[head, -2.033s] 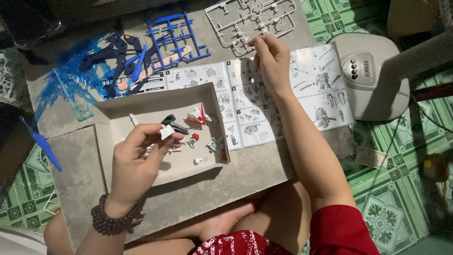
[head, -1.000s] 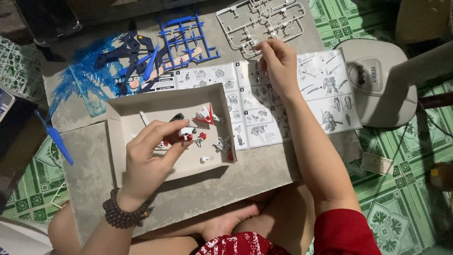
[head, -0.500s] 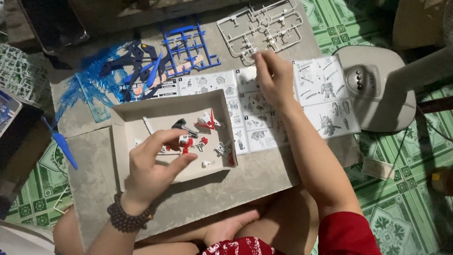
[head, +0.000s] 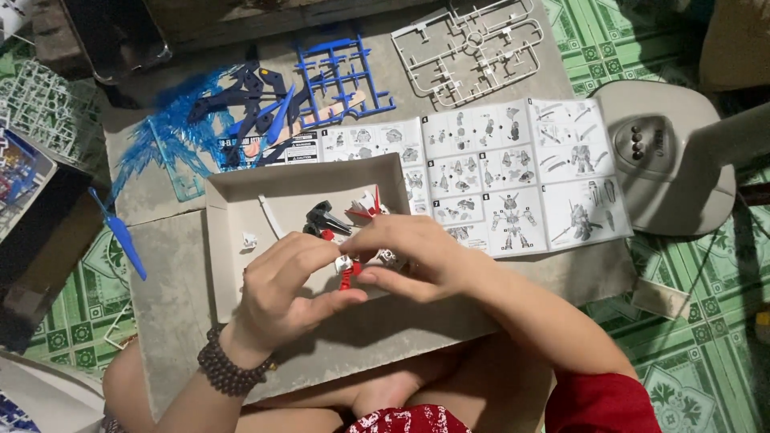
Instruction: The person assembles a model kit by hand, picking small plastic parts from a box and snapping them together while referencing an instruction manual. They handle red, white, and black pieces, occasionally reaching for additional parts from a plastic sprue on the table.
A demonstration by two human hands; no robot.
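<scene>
Nearest the camera are the person's bare knees and a patch of red patterned cloth point(head: 405, 419) at the bottom edge. Just above, both hands meet over the front part of a shallow cardboard tray point(head: 228, 240). The left hand point(head: 285, 293), with a dark bead bracelet point(head: 228, 370) on its wrist, curls its fingers and thumb toward a small red and white model part point(head: 346, 271). The right hand point(head: 413, 256), its arm ending in a red sleeve point(head: 601, 405), comes in from the right and pinches the same part from the other side, so the part is held between the fingertips of both hands, just over the tray.

Inside the tray, behind the hands, lie a black piece point(head: 325, 216), a red and white piece point(head: 365, 204) and a small white bit point(head: 249, 239). The tray rests on a grey worktop point(head: 172, 281).

Beside and behind the tray spreads an unfolded instruction sheet point(head: 513, 172) with drawings of a model figure. Further back are blue and dark parts frames point(head: 337, 76), clear blue feathery pieces point(head: 168, 132) and a grey parts frame point(head: 473, 52). A blue blade-shaped piece point(head: 120, 236) lies at the worktop's left edge. To the right, a beige lamp base point(head: 666, 160) stands on the green tiled floor point(head: 706, 337).
</scene>
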